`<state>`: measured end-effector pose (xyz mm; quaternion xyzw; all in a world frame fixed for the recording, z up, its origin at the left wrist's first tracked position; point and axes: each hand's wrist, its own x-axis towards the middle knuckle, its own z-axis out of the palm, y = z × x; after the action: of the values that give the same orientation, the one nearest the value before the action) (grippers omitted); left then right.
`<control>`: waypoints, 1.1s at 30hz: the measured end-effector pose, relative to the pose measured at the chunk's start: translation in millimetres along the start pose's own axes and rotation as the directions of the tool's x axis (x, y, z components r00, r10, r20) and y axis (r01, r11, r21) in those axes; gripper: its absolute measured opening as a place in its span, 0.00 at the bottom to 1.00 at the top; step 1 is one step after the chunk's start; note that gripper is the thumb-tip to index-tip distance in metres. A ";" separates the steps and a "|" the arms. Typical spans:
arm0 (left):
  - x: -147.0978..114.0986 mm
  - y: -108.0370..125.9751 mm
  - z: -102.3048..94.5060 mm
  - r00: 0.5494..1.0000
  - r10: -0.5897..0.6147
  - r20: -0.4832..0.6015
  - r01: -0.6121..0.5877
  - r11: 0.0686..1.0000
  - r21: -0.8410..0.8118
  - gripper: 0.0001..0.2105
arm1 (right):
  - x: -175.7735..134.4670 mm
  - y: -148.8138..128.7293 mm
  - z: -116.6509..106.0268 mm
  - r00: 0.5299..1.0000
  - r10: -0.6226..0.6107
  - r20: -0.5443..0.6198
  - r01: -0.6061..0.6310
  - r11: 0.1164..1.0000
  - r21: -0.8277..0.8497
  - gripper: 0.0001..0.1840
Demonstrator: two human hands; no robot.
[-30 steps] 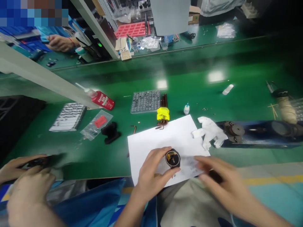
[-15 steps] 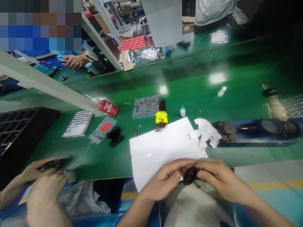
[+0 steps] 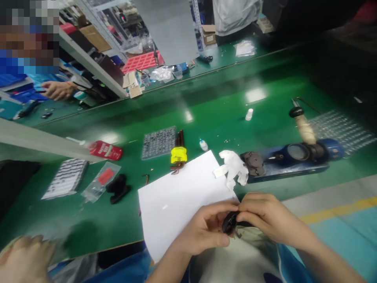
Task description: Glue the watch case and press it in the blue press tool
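Head view, watch (image 3: 229,223) now tilted, left hand (image 3: 203,228) joined by right hand (image 3: 263,214)

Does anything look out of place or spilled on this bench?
A little: the white paper lies askew, its near corner past the edge of the green bench. Tiny loose bits are scattered right of the small dropper bottle, too small to identify.

two white spots of light (image 3: 255,95) shine on the smooth green table (image 3: 219,120). the top right is very dark. letters on the red plastic bottle (image 3: 105,151) look blurry. a soft shadow (image 3: 81,234) lies lower left.
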<state>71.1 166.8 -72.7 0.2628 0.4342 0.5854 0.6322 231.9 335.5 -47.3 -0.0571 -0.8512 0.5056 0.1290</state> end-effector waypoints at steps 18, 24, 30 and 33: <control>98.1 92.0 28.5 0.825 0.468 0.316 -0.339 -0.037 0.940 0.20 | -44.2 51.9 -20.4 0.933 0.132 -0.334 -0.128 0.991 0.033 0.14; 118.1 86.4 33.2 0.820 0.439 0.367 -0.391 -0.039 0.919 0.20 | -45.4 56.1 -19.2 0.939 0.103 -0.328 -0.087 0.994 0.063 0.13; 121.3 76.2 28.8 0.853 0.443 0.275 -0.331 0.052 0.942 0.21 | -45.3 56.0 -21.3 0.945 0.067 -0.321 -0.050 0.997 0.061 0.13; 119.8 70.9 23.7 0.856 0.466 0.224 -0.308 0.111 0.945 0.24 | -44.9 55.8 -22.5 0.948 0.056 -0.315 -0.037 0.997 0.064 0.13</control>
<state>47.6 299.5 -30.5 0.6585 0.6541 0.3496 0.1275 279.4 371.1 -93.2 -0.1536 -0.8031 0.5170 0.2534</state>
